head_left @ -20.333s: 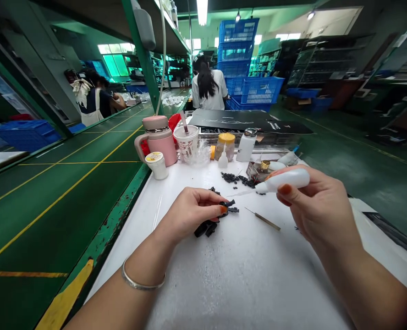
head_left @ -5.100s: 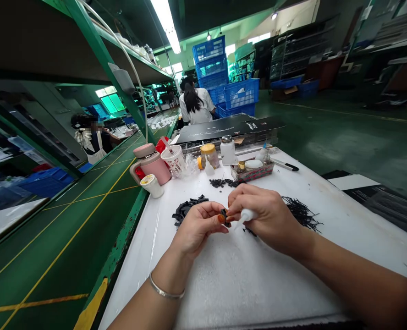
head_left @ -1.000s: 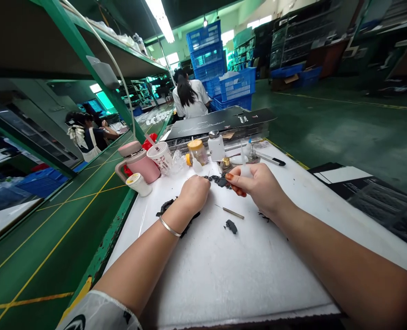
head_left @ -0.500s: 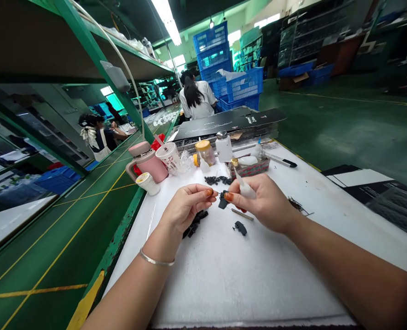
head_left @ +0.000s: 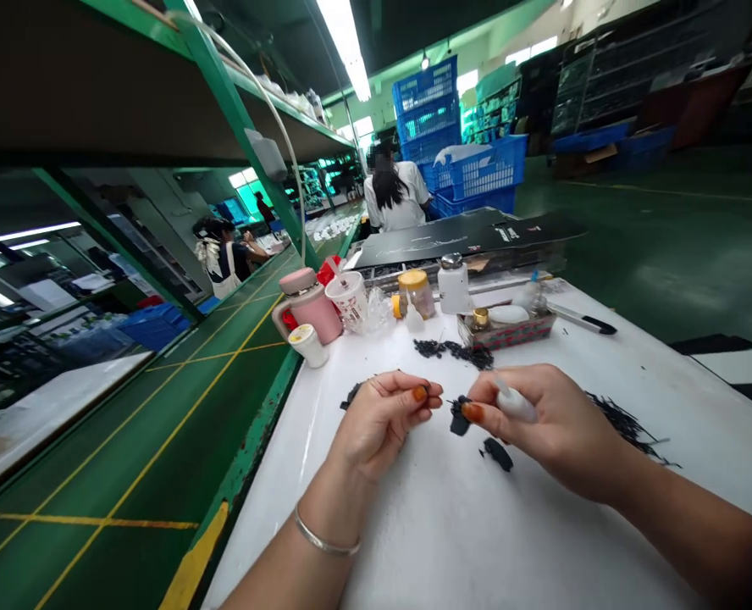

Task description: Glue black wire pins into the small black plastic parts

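Over the white table (head_left: 452, 542), my left hand (head_left: 379, 424) is closed in a pinch, and whatever sits between its fingertips is too small to name. My right hand (head_left: 554, 428) grips a small black plastic part (head_left: 459, 417) between thumb and fingers. Tucked in that same hand is a white squeeze bottle (head_left: 517, 403), its nozzle pointing up and left. The two hands are a short gap apart. Another black part (head_left: 498, 454) lies on the table just below my right hand. More black pieces (head_left: 351, 396) are partly hidden behind my left hand.
Behind the hands lie a heap of tiny black pieces (head_left: 452, 349), a patterned tray (head_left: 516, 330) with bottles, a yellow-lidded jar (head_left: 416, 292) and a pink mug (head_left: 312, 307). Thin black sticks (head_left: 627, 424) and a knife (head_left: 583, 319) are at right. Green conveyor (head_left: 160, 474) runs along the left.
The view has swung left, so everything sits further right and lower. My fingertips are slightly further apart. A thin metal rod seen earlier below my right hand is now out of sight.
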A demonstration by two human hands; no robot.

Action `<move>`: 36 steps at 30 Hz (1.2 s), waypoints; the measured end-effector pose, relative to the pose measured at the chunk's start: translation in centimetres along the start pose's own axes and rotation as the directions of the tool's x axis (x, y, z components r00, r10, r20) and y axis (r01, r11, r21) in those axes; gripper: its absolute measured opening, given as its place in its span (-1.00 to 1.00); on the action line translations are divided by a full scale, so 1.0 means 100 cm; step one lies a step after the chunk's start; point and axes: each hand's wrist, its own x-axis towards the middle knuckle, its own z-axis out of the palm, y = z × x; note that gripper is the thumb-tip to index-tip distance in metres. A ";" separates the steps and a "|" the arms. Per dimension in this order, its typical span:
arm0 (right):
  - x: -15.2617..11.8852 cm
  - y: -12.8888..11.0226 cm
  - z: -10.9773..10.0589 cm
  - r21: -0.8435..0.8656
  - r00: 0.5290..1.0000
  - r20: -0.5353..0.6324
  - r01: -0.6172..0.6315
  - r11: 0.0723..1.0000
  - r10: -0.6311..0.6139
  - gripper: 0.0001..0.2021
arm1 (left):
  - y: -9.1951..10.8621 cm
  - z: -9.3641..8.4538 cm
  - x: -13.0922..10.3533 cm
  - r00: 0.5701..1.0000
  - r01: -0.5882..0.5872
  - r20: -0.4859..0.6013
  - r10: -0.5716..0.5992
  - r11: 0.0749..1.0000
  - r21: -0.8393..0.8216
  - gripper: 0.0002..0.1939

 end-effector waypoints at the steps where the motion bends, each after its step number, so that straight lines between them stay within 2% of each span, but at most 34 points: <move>1: 0.000 0.000 0.000 0.003 1.000 -0.004 0.002 1.000 -0.002 -0.67 | 0.000 0.001 -0.001 1.000 -0.010 -0.006 0.010 1.000 0.007 -0.82; 6: 0.002 0.000 -0.001 0.046 1.000 -0.014 0.028 0.999 -0.027 -0.65 | 0.003 0.003 -0.004 0.998 -0.058 -0.029 0.059 0.998 0.036 -0.80; 16: -0.001 0.000 -0.004 0.153 0.999 -0.014 -0.027 0.988 0.030 -0.69 | -0.002 -0.001 -0.002 0.998 -0.044 0.050 0.043 0.998 0.032 -0.72; 26: -0.004 -0.005 0.003 0.123 0.997 -0.007 0.074 0.990 -0.073 -0.71 | -0.004 -0.005 -0.001 0.987 0.063 0.150 -0.057 0.997 -0.034 -0.69; 36: -0.004 -0.008 0.008 0.019 0.995 0.006 0.102 0.995 -0.103 -0.75 | -0.013 -0.008 0.000 0.981 0.072 0.177 -0.073 0.997 0.013 -0.67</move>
